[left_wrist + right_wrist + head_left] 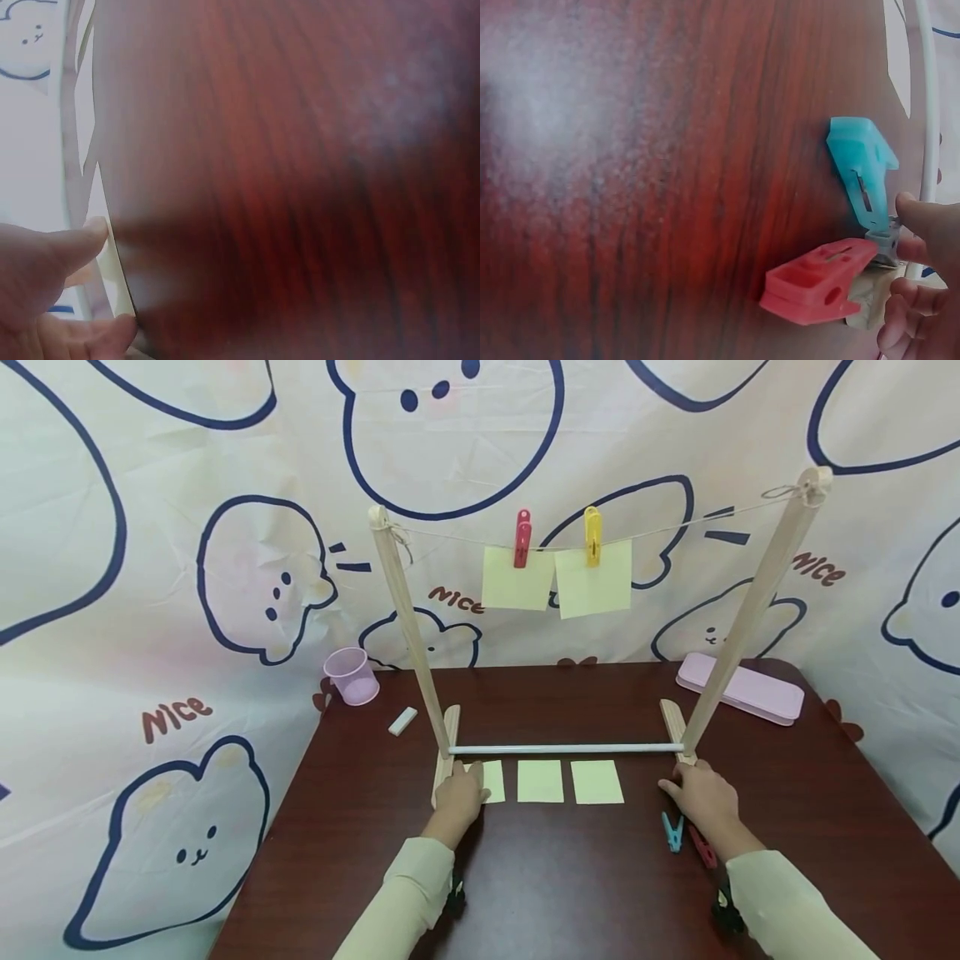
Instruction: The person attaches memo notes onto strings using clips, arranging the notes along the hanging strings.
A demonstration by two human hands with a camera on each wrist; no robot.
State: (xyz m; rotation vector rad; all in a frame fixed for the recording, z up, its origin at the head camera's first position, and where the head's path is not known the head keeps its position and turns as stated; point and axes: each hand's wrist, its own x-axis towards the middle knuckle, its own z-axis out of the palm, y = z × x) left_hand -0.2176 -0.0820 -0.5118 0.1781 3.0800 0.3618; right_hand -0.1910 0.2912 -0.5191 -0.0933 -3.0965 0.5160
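Across the middle of the frame stands the wooden stand you are handling, its two posts upright and leaning apart toward their tops, with a white rod joining them low down. Your left hand is at the lower centre-left, its grip closed about the near part of the left foot. Your right hand is at the lower centre-right, thumb and fingers pinching the near end of the right foot.

Between the post tops runs a thin string, knotted at both ends. From it, above the centre of the frame, a red clothespin and a yellow clothespin each hold up a pale yellow note.

Just below the rod, three sticky notes lie in a row on the dark surface; your left hand partly covers the leftmost. Near your right hand lie a blue clothespin and a second red one, which your wrist partly hides in the head view.

Left of the stand are a lilac cup and a small white block; behind the right post lies a pink case.
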